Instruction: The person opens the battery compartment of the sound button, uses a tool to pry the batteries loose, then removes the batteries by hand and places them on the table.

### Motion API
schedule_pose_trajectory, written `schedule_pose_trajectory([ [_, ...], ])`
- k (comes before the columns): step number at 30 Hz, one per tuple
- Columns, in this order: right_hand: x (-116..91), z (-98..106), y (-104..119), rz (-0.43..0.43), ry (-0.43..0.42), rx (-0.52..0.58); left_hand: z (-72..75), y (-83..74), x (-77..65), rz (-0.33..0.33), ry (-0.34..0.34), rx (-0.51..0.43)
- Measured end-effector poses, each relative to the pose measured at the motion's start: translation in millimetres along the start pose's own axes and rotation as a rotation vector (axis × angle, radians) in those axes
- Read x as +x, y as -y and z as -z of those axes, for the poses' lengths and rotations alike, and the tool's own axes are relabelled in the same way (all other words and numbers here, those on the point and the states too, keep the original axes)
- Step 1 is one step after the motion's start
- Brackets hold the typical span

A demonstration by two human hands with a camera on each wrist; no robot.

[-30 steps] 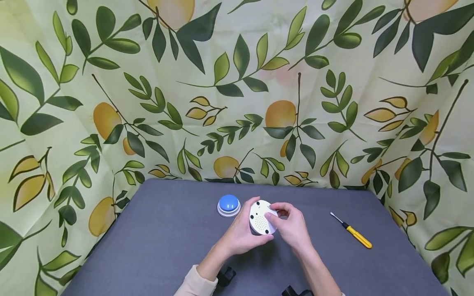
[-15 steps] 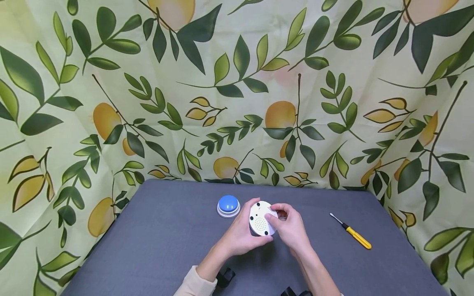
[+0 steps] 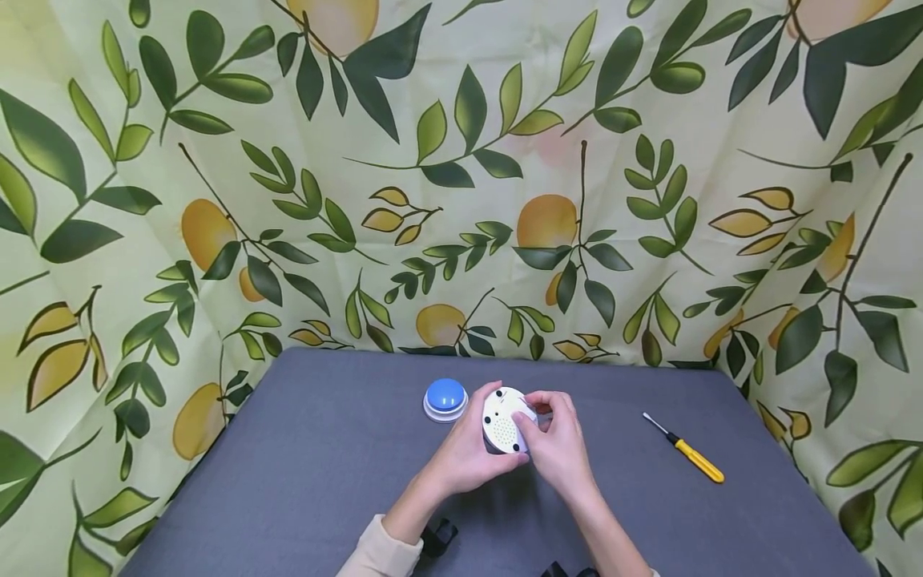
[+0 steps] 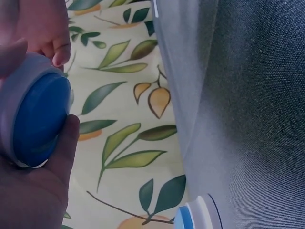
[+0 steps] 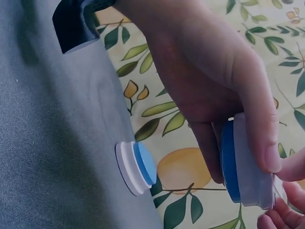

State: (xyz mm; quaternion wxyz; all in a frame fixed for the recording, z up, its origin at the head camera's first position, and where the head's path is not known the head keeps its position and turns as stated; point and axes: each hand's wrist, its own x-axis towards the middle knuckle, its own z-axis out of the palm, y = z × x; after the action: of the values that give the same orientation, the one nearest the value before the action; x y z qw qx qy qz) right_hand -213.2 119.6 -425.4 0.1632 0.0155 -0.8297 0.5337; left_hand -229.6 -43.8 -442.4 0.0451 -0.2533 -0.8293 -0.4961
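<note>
A round white push button with a blue dome (image 4: 42,119) is held up above the table, its underside (image 3: 502,433) facing the head camera. That underside shows a patch of small holes and several dark round spots. My left hand (image 3: 461,455) grips the rim from the left, with the thumb along the lower edge. From the right, my right hand (image 3: 562,449) pinches the button, thumb on the underside; in the right wrist view its fingers reach to the blue side (image 5: 229,162). A second blue-domed button (image 3: 445,398) sits on the table, just left of the hands.
A screwdriver (image 3: 695,458) with a yellow handle lies on the grey table (image 3: 324,465), right of the hands. Leaf-and-fruit patterned cloth (image 3: 461,240) stands behind the table and along its sides. Black wrist-camera mounts (image 3: 438,537) show under the forearms.
Both hands and the held button have shifted very slightly up and left. The right thumb stays on the underside. The second button and the screwdriver have stayed put.
</note>
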Motion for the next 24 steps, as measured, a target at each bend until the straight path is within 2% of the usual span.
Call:
schedule_pose_trajectory([
  [4, -1.0, -2.1, -1.7, 0.067, -0.052, -0.025, 1.4, 0.9, 0.3, 0.003, -0.006, 0.0],
  [13, 2.2, -5.8, -8.9, 0.25, -0.098, 0.058, 7.0, 2.0, 2.0, 0.012, -0.024, -0.029],
  [20, 5.2, -3.3, -7.4, 0.28, -0.125, 0.084, 10.0, 2.8, 2.0, 0.025, -0.011, -0.049],
  [24, 11.2, 3.2, -5.2, 0.297, -0.106, 0.124, 11.0, 3.0, 1.7, 0.024, -0.001, -0.068],
])
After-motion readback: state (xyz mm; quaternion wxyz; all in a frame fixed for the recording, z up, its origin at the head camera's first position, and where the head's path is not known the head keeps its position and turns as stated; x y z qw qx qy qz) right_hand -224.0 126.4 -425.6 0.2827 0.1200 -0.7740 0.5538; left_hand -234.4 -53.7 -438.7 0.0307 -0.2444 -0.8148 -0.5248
